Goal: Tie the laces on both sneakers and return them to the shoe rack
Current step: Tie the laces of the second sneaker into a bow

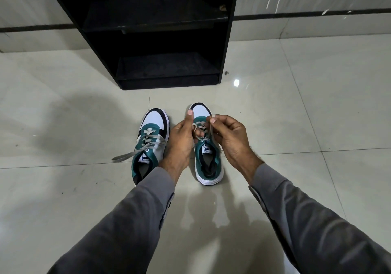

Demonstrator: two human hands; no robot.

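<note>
The left sneaker sits on the floor, laces loose. The left hand and right hand each pinch a lace over the right sneaker; no bow yet. The shoe rack waits, empty.

The floor is made of big shiny pale tiles with thin lines between them. A bright light spot shines on it. A dark stripe runs along the wall's bottom.
</note>
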